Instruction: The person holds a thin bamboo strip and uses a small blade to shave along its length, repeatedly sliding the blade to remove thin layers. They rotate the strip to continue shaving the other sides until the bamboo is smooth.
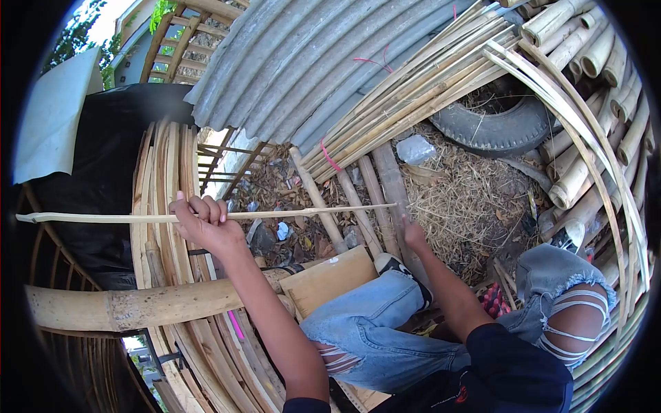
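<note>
My left hand (206,221) is closed around a long, thin bamboo strip (275,215), held nearly level across the view. The strip's pale left end reaches past the stacked slats, and its thinner right end lies near my right hand (414,236). That hand is low by the poles on the ground, with its fingers curled. What it grips, if anything, is too small and blurred to make out. Below my left forearm, a thick bamboo pole (172,306) runs crosswise, beside a flat wooden board (327,279) near my knee.
Split slats (164,179) are stacked at left. A bundle of bamboo strips (427,96) with a pink tie leans beside corrugated sheeting (296,62). An old tyre (496,131) and piled bamboo poles (575,179) stand at right. Dry straw (461,206) and litter cover the ground.
</note>
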`<state>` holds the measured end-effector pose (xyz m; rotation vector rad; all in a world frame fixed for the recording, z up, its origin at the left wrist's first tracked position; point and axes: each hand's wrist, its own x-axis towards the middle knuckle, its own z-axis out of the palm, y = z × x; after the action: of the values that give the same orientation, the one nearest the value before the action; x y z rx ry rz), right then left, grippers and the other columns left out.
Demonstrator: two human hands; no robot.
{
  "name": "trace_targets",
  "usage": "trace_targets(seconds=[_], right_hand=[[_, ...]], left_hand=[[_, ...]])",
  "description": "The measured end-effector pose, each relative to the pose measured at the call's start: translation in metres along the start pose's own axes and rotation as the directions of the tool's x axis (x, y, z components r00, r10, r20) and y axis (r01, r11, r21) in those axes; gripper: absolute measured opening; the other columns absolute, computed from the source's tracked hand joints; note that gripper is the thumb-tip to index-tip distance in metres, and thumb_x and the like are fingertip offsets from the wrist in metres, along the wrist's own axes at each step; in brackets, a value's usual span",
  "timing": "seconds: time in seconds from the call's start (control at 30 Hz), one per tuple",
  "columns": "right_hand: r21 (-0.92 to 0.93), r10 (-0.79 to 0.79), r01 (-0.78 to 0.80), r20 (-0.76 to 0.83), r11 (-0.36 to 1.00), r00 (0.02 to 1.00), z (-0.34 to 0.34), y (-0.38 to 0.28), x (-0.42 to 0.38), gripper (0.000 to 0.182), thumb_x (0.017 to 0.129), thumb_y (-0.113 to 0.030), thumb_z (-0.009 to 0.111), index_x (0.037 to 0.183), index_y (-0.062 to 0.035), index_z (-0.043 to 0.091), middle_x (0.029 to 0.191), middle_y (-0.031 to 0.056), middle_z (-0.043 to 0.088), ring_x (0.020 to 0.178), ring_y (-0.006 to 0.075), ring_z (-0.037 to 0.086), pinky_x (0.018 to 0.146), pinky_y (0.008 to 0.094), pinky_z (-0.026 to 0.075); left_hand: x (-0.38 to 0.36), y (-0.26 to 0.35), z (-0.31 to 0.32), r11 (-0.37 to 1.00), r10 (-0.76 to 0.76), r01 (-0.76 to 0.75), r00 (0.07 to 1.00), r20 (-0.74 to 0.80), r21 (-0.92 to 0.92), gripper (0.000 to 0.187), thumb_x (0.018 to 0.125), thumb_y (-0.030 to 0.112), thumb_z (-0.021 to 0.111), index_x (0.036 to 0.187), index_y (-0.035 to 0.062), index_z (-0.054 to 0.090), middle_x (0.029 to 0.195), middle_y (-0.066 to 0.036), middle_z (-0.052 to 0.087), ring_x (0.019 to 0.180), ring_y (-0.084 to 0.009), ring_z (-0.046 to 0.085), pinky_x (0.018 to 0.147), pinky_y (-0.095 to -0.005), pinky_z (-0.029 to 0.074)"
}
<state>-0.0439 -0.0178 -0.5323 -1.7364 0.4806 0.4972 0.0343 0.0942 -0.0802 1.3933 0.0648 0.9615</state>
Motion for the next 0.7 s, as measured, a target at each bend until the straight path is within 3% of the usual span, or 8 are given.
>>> trace_targets(seconds=[0.17, 0.27, 0.33, 0.4, 0.5, 0.6, 0.67, 0.7], right_hand=[[0.408, -0.281, 0.15, 0.284, 0.901, 0.917, 0.021, -0.042, -0.004, 0.059, 0.089, -0.047, 0.041, 0.063, 0.0053, 0.05, 0.054, 0.009, 0.043, 0.056, 0.0196, 0.04, 0.056, 0.0374, 0.034], [0.228, 0.078, -0.092, 0.071, 0.969, 0.994, 0.031, -0.001, 0.017, 0.066, 0.088, -0.054, 0.037, 0.075, 0.0082, 0.057, 0.053, 0.0155, 0.05, 0.05, 0.03, 0.051, 0.053, 0.0415, 0.041], [0.287, -0.03, 0.078, -0.165, 0.955, 0.986, 0.032, 0.007, 0.033, 0.066, 0.088, -0.053, 0.038, 0.074, 0.0084, 0.057, 0.051, 0.0154, 0.047, 0.051, 0.0315, 0.051, 0.057, 0.0413, 0.041], [0.018, -0.114, 0.114, -0.007, 0.993, 0.993, 0.03, 0.006, 0.054, 0.064, 0.089, -0.051, 0.038, 0.067, 0.0064, 0.054, 0.049, 0.0114, 0.045, 0.05, 0.0249, 0.048, 0.054, 0.0384, 0.039], [0.203, -0.262, 0.203, 0.334, 0.958, 0.905, 0.008, -0.069, 0.017, 0.058, 0.09, -0.047, 0.038, 0.07, 0.0062, 0.052, 0.059, 0.0135, 0.051, 0.058, 0.0251, 0.046, 0.061, 0.0428, 0.036], [0.363, -0.315, 0.199, 0.293, 0.91, 0.903, 0.005, -0.07, -0.012, 0.06, 0.09, -0.047, 0.036, 0.071, 0.0069, 0.051, 0.06, 0.0155, 0.05, 0.059, 0.0257, 0.046, 0.061, 0.0434, 0.036], [0.205, -0.14, 0.097, 0.206, 0.974, 0.969, 0.013, -0.006, 0.012, 0.06, 0.09, -0.047, 0.037, 0.073, 0.0077, 0.052, 0.061, 0.0197, 0.051, 0.059, 0.0292, 0.047, 0.061, 0.0436, 0.036], [0.099, -0.077, 0.064, 0.127, 0.993, 0.989, 0.01, 0.016, 0.026, 0.058, 0.09, -0.048, 0.038, 0.064, 0.0039, 0.047, 0.056, 0.0115, 0.044, 0.054, 0.0216, 0.042, 0.054, 0.0391, 0.033]], left_hand=[[0.0, 0.001, -0.001, 0.999, 0.004, -0.004, 1.0, 0.001, 0.052, 0.036, 0.086, 0.018, 0.05, 0.06, 0.0141, 0.026, 0.045, 0.005, 0.018, 0.037, -0.0046, 0.016, 0.033, -0.0209, 0.014], [0.003, 0.0, -0.008, 0.999, -0.023, 0.024, 0.999, 0.033, -0.042, 0.026, 0.086, 0.015, 0.05, 0.067, 0.0141, 0.033, 0.045, 0.006, 0.018, 0.036, -0.0044, 0.015, 0.033, -0.0215, 0.012], [0.006, -0.001, -0.007, 0.997, -0.027, 0.029, 0.999, 0.035, -0.067, 0.025, 0.086, 0.015, 0.05, 0.067, 0.0139, 0.034, 0.044, 0.006, 0.017, 0.035, -0.0045, 0.015, 0.033, -0.0219, 0.012], [0.006, -0.002, -0.007, 1.0, -0.018, 0.018, 1.0, 0.019, -0.02, 0.024, 0.086, 0.015, 0.05, 0.067, 0.014, 0.034, 0.044, 0.006, 0.017, 0.035, -0.0043, 0.014, 0.033, -0.0219, 0.012], [0.002, -0.001, -0.006, 1.0, -0.015, 0.016, 0.999, 0.04, -0.005, 0.027, 0.086, 0.017, 0.049, 0.065, 0.014, 0.032, 0.044, 0.006, 0.018, 0.036, -0.0043, 0.015, 0.033, -0.021, 0.013], [0.005, -0.001, -0.011, 0.999, -0.016, 0.015, 1.0, 0.023, 0.039, 0.03, 0.087, 0.02, 0.048, 0.063, 0.0139, 0.031, 0.045, 0.005, 0.018, 0.036, -0.0043, 0.016, 0.033, -0.0202, 0.014], [0.006, -0.001, -0.018, 0.998, -0.046, 0.048, 0.995, 0.087, -0.031, 0.031, 0.087, 0.021, 0.048, 0.063, 0.0142, 0.03, 0.045, 0.006, 0.018, 0.036, -0.0044, 0.016, 0.033, -0.02, 0.014], [0.01, -0.002, -0.023, 0.991, -0.089, 0.101, 0.988, 0.127, -0.091, 0.034, 0.087, 0.022, 0.049, 0.061, 0.0148, 0.028, 0.044, 0.006, 0.017, 0.036, -0.0045, 0.015, 0.032, -0.02, 0.014]])
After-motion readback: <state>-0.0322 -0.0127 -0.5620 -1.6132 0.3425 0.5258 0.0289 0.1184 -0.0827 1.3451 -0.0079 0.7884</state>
